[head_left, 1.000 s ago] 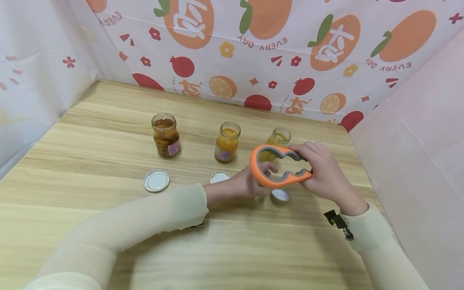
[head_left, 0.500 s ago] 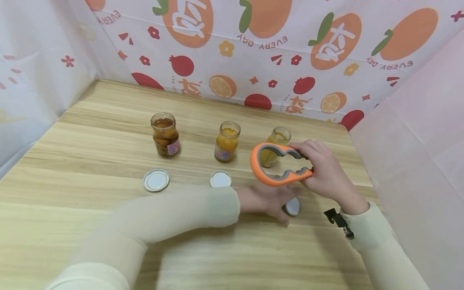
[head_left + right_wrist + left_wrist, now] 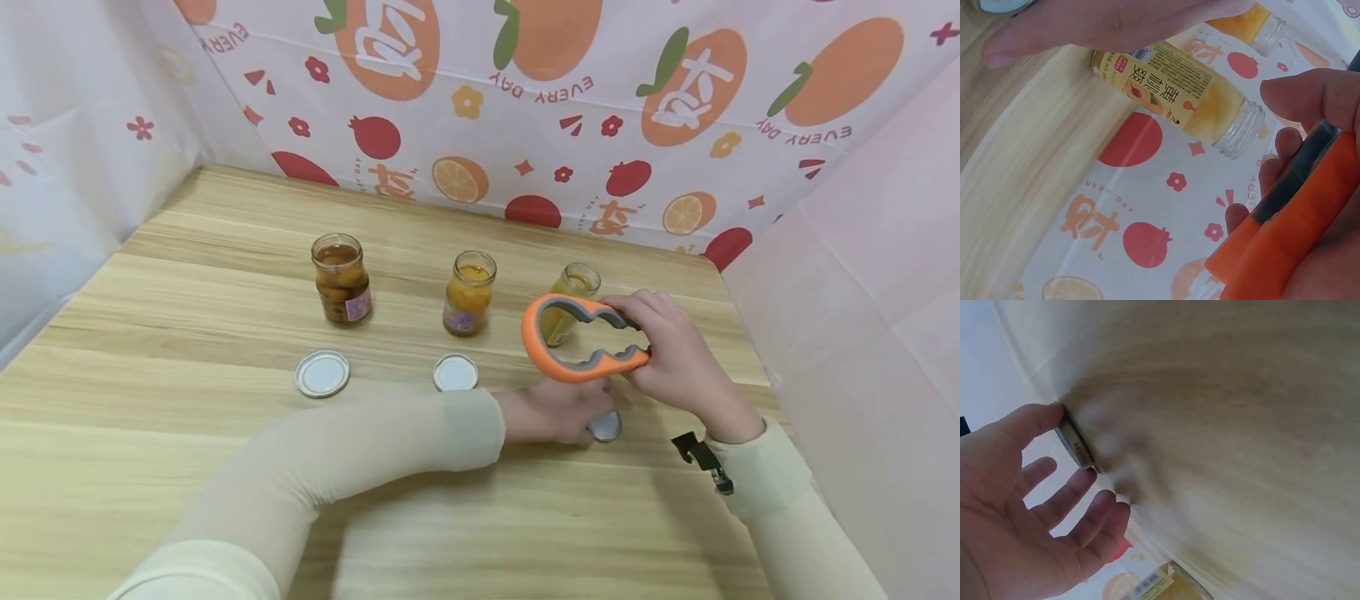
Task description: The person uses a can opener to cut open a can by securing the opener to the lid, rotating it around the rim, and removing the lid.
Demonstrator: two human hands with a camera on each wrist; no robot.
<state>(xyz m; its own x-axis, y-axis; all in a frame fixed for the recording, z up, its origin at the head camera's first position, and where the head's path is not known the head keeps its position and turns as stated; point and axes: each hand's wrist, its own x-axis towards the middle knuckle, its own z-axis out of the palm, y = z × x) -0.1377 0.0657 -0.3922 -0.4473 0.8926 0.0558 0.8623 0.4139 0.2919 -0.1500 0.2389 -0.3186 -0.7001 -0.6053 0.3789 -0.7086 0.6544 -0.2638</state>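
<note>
My left hand (image 3: 558, 412) reaches across, low over the table, with thumb and a fingertip at opposite edges of a jar lid (image 3: 1074, 440), pinching it. In the head view only part of that lid shows beside the fingers. My right hand (image 3: 678, 358) grips the handles of an orange jar opener (image 3: 534, 342) with grey scalloped inner edges, held above the left hand. Behind the opener stands a lidless glass jar of yellow peach (image 3: 581, 282), partly covered by it; its yellow label (image 3: 1160, 78) shows in the right wrist view.
A lidless jar of orange fruit (image 3: 470, 296) stands mid-table, and a lidless jar of brown fruit (image 3: 343, 283) farther left. Two lids lie in front, the left lid (image 3: 322, 373) and the middle lid (image 3: 455, 372). A printed curtain (image 3: 517, 133) borders the wooden table (image 3: 187, 317).
My left hand has moved right and toward me, and its fingers have closed on the rightmost lid, which has shifted right. The right hand with the jar opener has hardly moved.
</note>
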